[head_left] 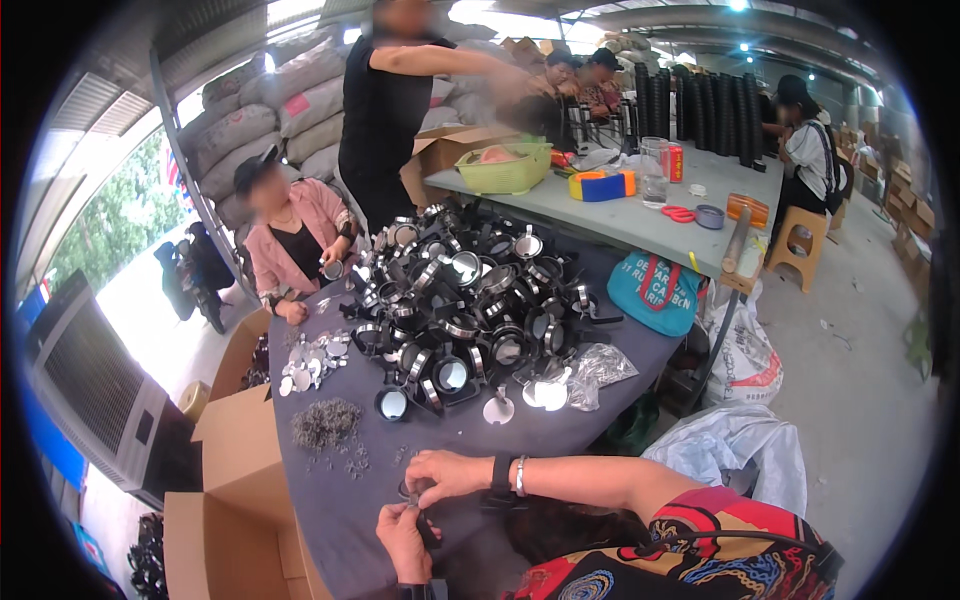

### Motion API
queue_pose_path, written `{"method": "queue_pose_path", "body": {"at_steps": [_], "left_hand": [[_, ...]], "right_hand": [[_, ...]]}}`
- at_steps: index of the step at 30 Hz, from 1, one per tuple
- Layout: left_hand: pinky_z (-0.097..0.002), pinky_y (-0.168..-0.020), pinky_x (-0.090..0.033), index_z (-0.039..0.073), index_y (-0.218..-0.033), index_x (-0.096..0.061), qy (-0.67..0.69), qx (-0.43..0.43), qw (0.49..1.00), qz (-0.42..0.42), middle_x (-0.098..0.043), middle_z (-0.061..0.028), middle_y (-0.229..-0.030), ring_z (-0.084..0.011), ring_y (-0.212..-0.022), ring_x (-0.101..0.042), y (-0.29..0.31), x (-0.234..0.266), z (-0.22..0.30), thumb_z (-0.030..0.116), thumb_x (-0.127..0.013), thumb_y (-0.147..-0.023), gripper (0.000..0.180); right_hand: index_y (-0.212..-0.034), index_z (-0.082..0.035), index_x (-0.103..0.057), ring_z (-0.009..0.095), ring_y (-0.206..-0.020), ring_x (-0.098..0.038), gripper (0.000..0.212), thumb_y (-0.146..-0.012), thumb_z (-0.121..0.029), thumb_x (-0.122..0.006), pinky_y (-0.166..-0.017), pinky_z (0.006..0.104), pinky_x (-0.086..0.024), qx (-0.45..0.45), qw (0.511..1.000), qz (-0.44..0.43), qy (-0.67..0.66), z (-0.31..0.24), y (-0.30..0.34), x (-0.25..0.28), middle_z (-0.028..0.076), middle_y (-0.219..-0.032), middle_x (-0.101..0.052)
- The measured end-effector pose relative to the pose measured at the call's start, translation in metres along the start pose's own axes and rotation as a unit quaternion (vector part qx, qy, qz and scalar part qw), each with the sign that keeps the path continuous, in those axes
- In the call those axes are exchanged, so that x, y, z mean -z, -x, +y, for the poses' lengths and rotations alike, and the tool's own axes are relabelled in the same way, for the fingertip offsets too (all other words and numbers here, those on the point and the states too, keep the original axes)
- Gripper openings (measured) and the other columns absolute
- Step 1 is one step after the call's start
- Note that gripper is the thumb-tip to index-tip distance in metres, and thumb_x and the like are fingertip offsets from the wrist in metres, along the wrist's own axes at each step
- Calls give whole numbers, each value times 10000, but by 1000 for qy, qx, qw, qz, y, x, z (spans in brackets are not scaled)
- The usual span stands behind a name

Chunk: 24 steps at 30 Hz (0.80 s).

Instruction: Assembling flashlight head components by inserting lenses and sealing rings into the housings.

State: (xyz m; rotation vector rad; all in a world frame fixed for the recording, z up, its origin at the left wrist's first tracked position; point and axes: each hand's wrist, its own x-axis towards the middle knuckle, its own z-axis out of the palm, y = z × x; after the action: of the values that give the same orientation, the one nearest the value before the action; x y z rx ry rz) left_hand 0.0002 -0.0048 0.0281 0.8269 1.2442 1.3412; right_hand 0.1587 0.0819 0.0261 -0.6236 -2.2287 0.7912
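Note:
At the near edge of the grey-covered table, my left hand [402,538] is closed round a small black part [428,532] that is mostly hidden by the fingers. My right hand [446,474] reaches in from the right and pinches the same part from above, its fingertips close to the left thumb. Ahead lies a big heap of black round-framed pieces [480,300] with shiny discs. Left of the hands is a pile of tiny dark metal bits [328,422]. Loose silver discs [318,360] lie behind it, and larger discs [545,394] sit beside a clear plastic bag [604,370].
Open cardboard boxes [240,470] stand at the table's left edge. A person in pink [290,240] works across the heap; another in black [375,130] stands behind. A second table [560,215] holds a green basket [505,168], red scissors [679,213] and tape. A teal bag [655,292] hangs there.

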Motion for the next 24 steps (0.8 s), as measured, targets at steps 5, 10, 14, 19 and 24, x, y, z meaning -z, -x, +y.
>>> {"method": "queue_pose_path", "body": {"at_steps": [5,10,14,19,24], "left_hand": [[-278,-370,-471,21,-859,-484,0,1,1000,5,-550,-85,-614,-158,-440,-544,-2,2,-2,33,-573,-843,91],[-281,-365,-475,34,-855,-487,-6,8,1000,0,-541,-77,-596,-158,-429,-536,-1,3,-2,33,-564,-842,79],[-278,-365,-472,28,-856,-489,-3,7,1000,5,-553,-81,-607,-159,-429,-546,2,-1,3,29,-565,-837,79],[-284,-363,-472,44,-859,-483,-6,16,1000,4,-544,-76,-610,-159,-420,-537,2,1,2,40,-567,-839,87],[-282,-368,-474,42,-857,-484,-13,13,1000,3,-547,-74,-622,-157,-432,-542,1,-2,3,38,-565,-842,83]], "right_hand": [[-903,-75,-612,264,-881,-529,281,-731,-268,-725,-762,378,-423,-10,999,-32,13,-6,-1,4,76,-861,-589],[-916,-76,-609,265,-912,-512,287,-746,-283,-711,-785,375,-411,-26,999,-27,16,-10,4,3,81,-878,-569],[-874,-68,-612,246,-873,-520,242,-728,-224,-727,-766,360,-420,-19,999,-4,27,-14,5,3,70,-838,-567],[-882,-70,-615,247,-868,-520,246,-729,-228,-726,-765,365,-417,-19,999,-10,25,-16,4,4,66,-830,-565],[-912,-77,-605,264,-890,-502,284,-748,-279,-718,-778,372,-411,-30,999,-33,30,-11,3,6,80,-863,-547]]}}
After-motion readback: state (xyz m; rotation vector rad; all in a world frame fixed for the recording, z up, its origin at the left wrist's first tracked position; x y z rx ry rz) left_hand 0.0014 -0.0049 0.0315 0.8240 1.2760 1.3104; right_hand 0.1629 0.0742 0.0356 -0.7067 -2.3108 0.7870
